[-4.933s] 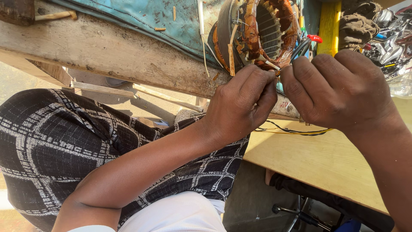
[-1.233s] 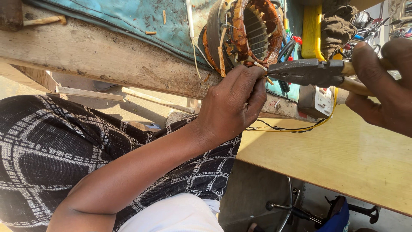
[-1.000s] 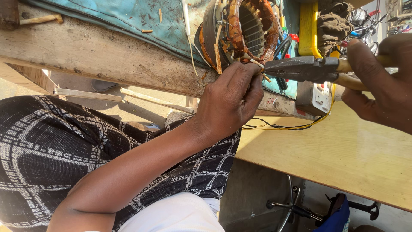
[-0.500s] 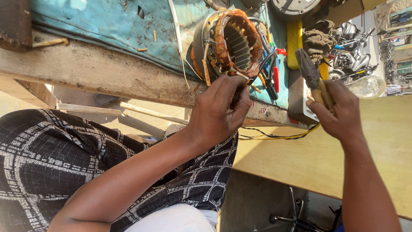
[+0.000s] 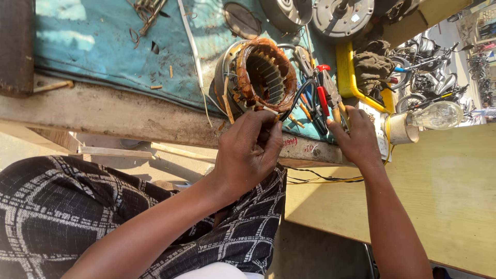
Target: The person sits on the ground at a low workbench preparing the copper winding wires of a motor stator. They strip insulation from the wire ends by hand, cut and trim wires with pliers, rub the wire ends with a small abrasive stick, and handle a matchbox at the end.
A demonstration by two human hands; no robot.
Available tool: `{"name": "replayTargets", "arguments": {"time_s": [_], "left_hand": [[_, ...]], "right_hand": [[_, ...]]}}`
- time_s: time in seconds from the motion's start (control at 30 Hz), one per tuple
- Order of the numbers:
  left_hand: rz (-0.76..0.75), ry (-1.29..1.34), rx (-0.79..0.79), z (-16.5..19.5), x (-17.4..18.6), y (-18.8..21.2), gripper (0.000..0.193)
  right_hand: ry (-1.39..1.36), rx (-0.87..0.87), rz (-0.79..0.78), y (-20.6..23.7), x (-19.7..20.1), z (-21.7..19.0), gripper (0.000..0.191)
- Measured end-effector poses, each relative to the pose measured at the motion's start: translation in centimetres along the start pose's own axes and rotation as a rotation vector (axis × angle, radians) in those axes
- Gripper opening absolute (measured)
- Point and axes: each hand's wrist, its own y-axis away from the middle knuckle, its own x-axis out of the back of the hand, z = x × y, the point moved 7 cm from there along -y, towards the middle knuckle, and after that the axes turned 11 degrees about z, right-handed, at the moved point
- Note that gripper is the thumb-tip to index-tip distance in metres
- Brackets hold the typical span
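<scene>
A motor stator point(image 5: 263, 77) with copper windings lies on its side on a blue mat point(image 5: 103, 46) at the bench's front edge. My left hand point(image 5: 248, 155) is at the stator's lower rim, its fingertips pinched on a thin wire lead point(image 5: 268, 109) coming out of the winding. My right hand point(image 5: 356, 137) rests on the bench to the right of the stator, its fingers closed on the tan handles of a pair of pliers point(image 5: 338, 112). The pliers lie among other tools, beside a red-handled one point(image 5: 323, 95).
Round metal motor covers point(image 5: 341, 15) sit at the far edge. A yellow bracket point(image 5: 349, 77) and a dark cloth point(image 5: 372, 64) lie right of the tools, then a glass bulb in a holder point(image 5: 431, 116). A pale wooden board point(image 5: 449, 196) lies at the right; thin cables point(image 5: 320, 178) hang below the bench.
My right hand has brought the pliers down from upright in the air onto the bench among the tools. My left hand stays pinched at the stator's rim. The view has shifted downward.
</scene>
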Motion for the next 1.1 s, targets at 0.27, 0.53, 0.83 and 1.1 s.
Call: {"name": "replayTargets", "arguments": {"time_s": [0.27,0.53,0.83,1.1], "left_hand": [[0.006,-0.005,0.055,0.4,0.0,-0.3,0.019],[-0.059,0.089,0.293,0.6,-0.1,1.2,0.037],[-0.121,0.144,0.389,2.1,0.2,0.5,0.053],[-0.246,-0.355,-0.161,7.3,2.1,-1.8,0.051]], "right_hand": [[0.041,0.063,0.064,0.4,0.9,-3.3,0.05],[-0.73,0.219,0.479,5.5,5.4,-15.7,0.025],[-0.697,0.391,0.516,4.4,5.7,-20.9,0.027],[-0.717,0.382,0.476,3.9,5.0,-20.0,0.021]]}}
